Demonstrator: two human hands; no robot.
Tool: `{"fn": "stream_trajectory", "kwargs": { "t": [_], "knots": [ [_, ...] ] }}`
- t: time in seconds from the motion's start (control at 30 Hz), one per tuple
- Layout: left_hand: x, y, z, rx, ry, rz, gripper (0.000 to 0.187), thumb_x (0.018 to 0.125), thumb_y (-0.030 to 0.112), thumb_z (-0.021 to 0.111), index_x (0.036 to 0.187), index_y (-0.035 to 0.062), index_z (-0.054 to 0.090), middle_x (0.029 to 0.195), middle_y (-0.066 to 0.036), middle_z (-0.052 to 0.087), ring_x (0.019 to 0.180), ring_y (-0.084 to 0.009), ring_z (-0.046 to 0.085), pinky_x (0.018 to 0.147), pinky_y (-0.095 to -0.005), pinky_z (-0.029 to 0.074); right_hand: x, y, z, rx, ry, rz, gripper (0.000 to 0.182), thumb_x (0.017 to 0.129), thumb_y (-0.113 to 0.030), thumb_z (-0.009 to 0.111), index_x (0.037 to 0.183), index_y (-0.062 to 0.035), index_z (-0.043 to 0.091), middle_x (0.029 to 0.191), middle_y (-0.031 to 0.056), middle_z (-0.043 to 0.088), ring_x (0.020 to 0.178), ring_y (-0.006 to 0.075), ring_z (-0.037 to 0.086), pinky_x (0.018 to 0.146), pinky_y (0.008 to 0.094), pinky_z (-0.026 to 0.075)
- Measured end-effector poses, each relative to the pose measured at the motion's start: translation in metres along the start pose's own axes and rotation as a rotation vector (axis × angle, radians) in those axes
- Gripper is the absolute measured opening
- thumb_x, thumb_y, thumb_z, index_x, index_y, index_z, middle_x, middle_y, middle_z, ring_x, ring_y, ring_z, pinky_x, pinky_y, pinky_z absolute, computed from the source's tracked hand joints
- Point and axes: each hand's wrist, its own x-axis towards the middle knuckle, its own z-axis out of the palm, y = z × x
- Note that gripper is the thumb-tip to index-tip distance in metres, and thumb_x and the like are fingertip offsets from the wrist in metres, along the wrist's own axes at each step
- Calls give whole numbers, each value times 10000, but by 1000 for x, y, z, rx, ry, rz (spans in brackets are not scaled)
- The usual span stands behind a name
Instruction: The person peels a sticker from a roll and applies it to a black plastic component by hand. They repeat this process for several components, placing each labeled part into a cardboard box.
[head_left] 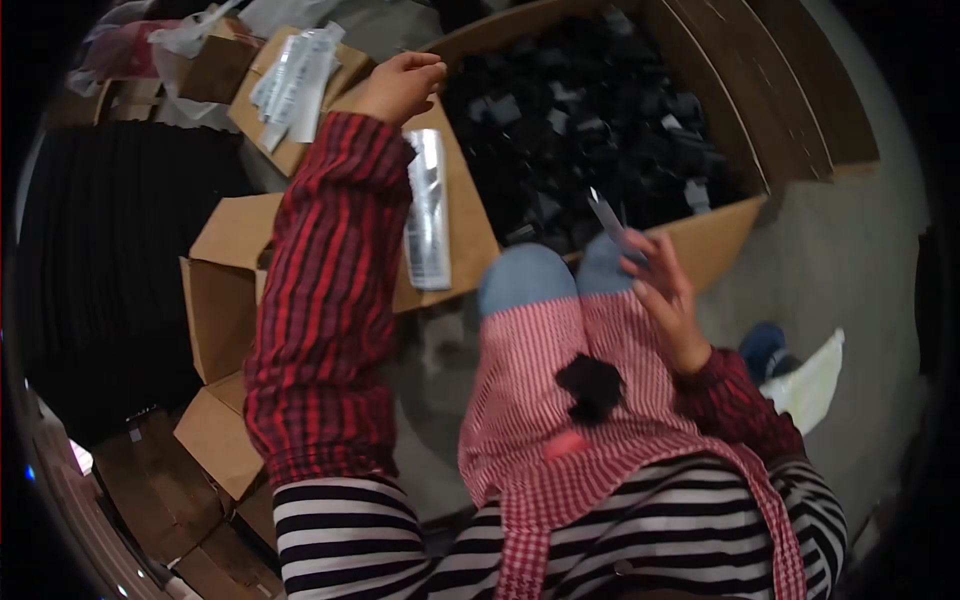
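Observation:
My left hand [402, 86] is stretched forward over the near left flap of a large carton, its fingers bent inward; what they hold, if anything, I cannot tell. Below it on the flap lies a shiny silver plastic packet [428, 210]. My right hand [668, 295] is closed around a slim metal tool [607, 215] with a pointed tip, held above my right knee and pointing toward the carton. A small black bundle [592, 388] rests on the red-and-white checked apron [520, 370] over my lap, with a pink piece [567, 445] just behind it.
The large carton [735, 222] in front of my knees is full of small black pieces [590, 120]. More silver packets [300, 80] lie on cardboard at the upper left. A tall black stack [120, 260] and an open cardboard box [225, 310] stand left.

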Motion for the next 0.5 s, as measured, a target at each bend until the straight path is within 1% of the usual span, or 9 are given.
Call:
{"fn": "stream_trajectory", "kwargs": {
  "t": [0.07,0.17,0.23,0.3,0.33,0.37,0.43,0.47,0.5],
  "knots": [
    [-85,-3,40,23,-214,3,348,916,287,568,1175,55,557,1003,-37,613,937,-131,587,791,-267,464,-1,3,-4,113,-12,-56,684,850,-9,523,1451,-51,200,1371,158,394,1290,239,367,1054,388,310],
    [-206,-37,83,152,-408,-108,407,916,317,576,1189,16,549,983,-32,605,904,-112,571,814,-253,457,-8,2,-10,143,4,-92,665,845,5,525,1437,-29,223,1359,148,411,1285,224,377,1054,372,321],
    [-266,-62,110,-48,-390,-280,438,908,300,596,1213,-6,525,978,-38,601,904,-109,561,814,-237,452,-11,-3,-12,62,-40,-92,664,833,1,552,1423,-21,248,1348,133,419,1269,209,395,1050,352,335],
    [-308,-94,146,-231,-369,-195,458,905,277,603,1243,-11,492,974,-42,594,900,-119,561,801,-229,455,-13,2,-15,109,-28,-104,661,823,-5,575,1408,-9,268,1327,117,433,1255,193,407,1040,341,354],
    [-324,-92,159,-149,-352,-66,514,888,277,629,1257,-35,455,967,-56,582,876,-124,561,774,-222,461,-14,2,-16,108,-52,-95,660,823,-6,576,1407,-5,267,1324,116,435,1252,191,409,1038,340,358],
    [-335,-89,167,-158,-345,-68,514,888,277,629,1257,-35,455,967,-56,582,876,-124,561,774,-222,461,-16,1,-15,106,-79,-89,659,824,-8,576,1406,-2,266,1321,115,438,1249,189,411,1036,339,362],
    [-343,-83,176,4,-128,-131,678,817,382,688,1245,-83,442,1131,-171,541,908,-200,591,777,-299,492,-26,-5,-13,95,-121,-113,651,832,-16,571,1408,-15,268,1331,115,434,1251,203,416,1036,347,366],
    [-343,-87,180,-6,-86,-146,721,786,403,716,1215,-112,448,1088,-175,550,917,-202,588,744,-295,501,-35,-9,-11,34,-128,-116,665,836,-22,572,1420,-31,254,1350,110,420,1257,207,411,1033,352,369],
    [-339,-91,181,-6,-78,-135,721,786,403,716,1215,-112,448,1088,-175,550,917,-202,588,744,-295,501,-43,-13,-8,-26,-134,-119,679,840,-27,572,1432,-46,240,1369,105,407,1263,211,406,1031,356,371]
  ]
}}
